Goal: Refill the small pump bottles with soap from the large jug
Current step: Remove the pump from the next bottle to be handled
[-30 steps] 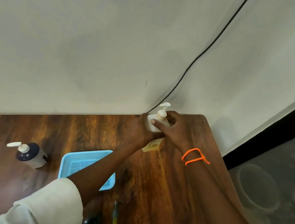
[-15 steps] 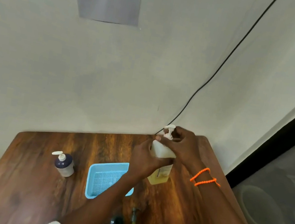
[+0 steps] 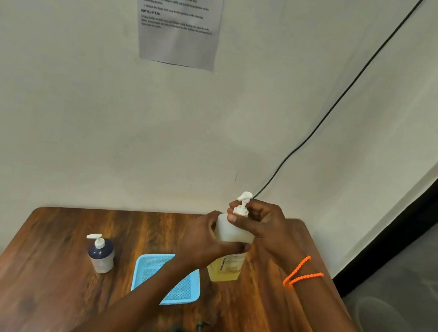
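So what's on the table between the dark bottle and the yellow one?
The blue tray, crossed by the left forearm, in the head view.

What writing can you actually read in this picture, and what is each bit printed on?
"BIOCHEM" as far as I can tell, running vertically on the label of the yellow soap bottle that both hands hold.
"TASK GOAL" and "INITIAL STATE": headings on the paper sheet taped to the wall; its numbered lines are too blurred to read.
Dark pump bottle: no legible text.
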